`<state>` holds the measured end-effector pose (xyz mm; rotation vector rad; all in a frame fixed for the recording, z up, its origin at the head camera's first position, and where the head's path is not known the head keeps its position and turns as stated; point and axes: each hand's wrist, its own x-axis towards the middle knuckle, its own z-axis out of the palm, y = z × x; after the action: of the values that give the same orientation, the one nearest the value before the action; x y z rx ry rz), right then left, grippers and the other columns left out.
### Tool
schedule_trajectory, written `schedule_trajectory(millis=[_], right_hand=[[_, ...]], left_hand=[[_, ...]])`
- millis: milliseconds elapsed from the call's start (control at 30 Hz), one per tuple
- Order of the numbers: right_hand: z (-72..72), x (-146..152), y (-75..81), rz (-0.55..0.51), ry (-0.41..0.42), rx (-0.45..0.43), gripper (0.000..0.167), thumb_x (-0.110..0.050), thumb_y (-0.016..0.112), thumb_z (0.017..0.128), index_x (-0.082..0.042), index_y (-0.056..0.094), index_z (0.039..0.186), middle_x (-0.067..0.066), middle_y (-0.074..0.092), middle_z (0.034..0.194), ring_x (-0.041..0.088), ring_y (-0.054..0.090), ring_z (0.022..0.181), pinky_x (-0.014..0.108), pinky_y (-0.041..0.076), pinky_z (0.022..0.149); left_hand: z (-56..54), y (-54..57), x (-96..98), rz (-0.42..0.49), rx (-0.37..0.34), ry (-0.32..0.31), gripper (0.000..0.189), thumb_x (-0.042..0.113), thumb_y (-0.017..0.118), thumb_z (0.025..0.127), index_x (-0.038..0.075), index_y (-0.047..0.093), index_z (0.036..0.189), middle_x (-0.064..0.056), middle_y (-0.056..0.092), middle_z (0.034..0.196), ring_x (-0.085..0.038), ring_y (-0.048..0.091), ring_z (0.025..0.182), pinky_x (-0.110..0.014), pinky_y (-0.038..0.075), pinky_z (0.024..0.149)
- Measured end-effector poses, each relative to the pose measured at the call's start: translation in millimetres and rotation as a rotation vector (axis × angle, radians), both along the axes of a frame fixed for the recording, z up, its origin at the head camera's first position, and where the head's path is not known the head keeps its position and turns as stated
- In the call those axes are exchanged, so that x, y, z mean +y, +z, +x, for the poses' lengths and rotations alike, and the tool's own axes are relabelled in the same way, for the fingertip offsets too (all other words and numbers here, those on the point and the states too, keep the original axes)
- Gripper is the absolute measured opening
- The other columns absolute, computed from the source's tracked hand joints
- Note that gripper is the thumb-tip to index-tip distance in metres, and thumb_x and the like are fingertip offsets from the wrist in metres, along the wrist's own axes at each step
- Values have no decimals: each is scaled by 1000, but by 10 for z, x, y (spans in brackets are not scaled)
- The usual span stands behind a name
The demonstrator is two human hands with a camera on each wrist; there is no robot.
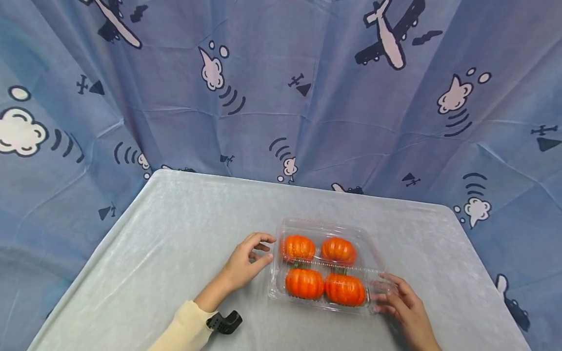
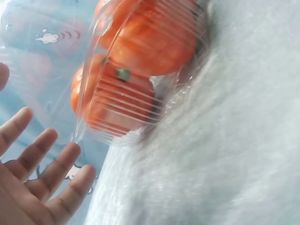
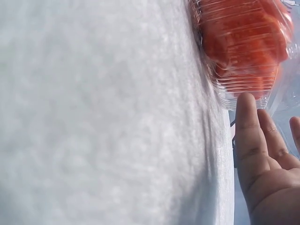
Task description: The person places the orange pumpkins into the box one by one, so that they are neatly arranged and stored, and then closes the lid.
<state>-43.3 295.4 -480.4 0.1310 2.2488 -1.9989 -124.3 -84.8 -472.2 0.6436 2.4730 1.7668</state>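
A clear plastic clamshell box (image 1: 277, 294) lies on the table, holding several small orange pumpkins (image 1: 304, 283) with green stems. Its see-through lid (image 1: 322, 225) appears raised toward the back; how far it stands is hard to tell. My left hand (image 1: 246, 261) is just off the box's left side, its fingers loosely bent and holding nothing. In the left wrist view, the fingers (image 2: 58, 171) are spread near the box's edge. On the opposite side, my right hand (image 1: 404, 304) has its fingertips at the box's right end, apparently touching it. The right wrist view shows those fingers (image 3: 251, 136) extended.
Pale grey cloth covers the table (image 1: 175, 219) around the box. Behind it hangs a blue curtain (image 1: 246, 131) printed with planes and clouds. A black band (image 1: 225, 322) is worn at the left wrist, over a cream sleeve (image 1: 186, 326).
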Motion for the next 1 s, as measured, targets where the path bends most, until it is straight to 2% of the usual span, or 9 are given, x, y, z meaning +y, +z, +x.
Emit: schedule_trajectory(millis=[167,300,367,567,633,800,1000], right_hand=[[6,21,-14,-79,68,80,32,-9,36,104,-21,47,132,-12,68,112,11,69,92,33,58,71],[17,21,-6,-102,101,101,34,-5,36,103,-19,46,132,-10,68,113,10,68,91,35,58,70],[24,9,8,-84,89,78,33,-6,38,103,-16,45,133,-10,67,112,11,67,91,36,58,71],[53,-46,49,30,-8,-77,32,-15,48,101,-13,43,132,-12,67,106,11,66,88,37,58,72],[71,-49,44,32,0,-75,33,-14,49,100,-12,42,132,-10,67,104,13,66,87,38,58,71],[103,-27,0,-41,113,25,37,-3,48,98,-16,44,132,-5,68,99,15,67,81,37,58,70],[94,-26,-64,-141,221,133,47,8,46,95,-19,43,133,-2,68,96,14,67,78,35,59,69]], left_hand=[[52,-46,-15,14,7,2,33,14,59,94,8,56,126,-9,57,126,-26,63,104,-28,50,80],[96,-97,-20,32,-1,8,34,16,62,92,10,56,125,-10,57,126,-26,63,101,-26,52,76],[121,-115,-21,37,-9,8,38,16,65,90,10,56,126,-11,56,126,-27,63,100,-25,52,74],[186,-180,-19,20,-14,29,43,18,71,85,12,57,125,-9,56,125,-25,63,96,-27,53,70],[212,-195,-16,4,-18,33,44,18,72,84,14,57,124,-8,56,124,-23,63,93,-26,53,69],[282,-221,-1,-17,-45,24,45,17,73,82,15,57,123,-3,59,117,-15,63,86,-23,53,67],[363,-226,20,10,-85,2,46,13,73,81,16,55,123,-1,60,104,-5,61,77,-23,53,63]])
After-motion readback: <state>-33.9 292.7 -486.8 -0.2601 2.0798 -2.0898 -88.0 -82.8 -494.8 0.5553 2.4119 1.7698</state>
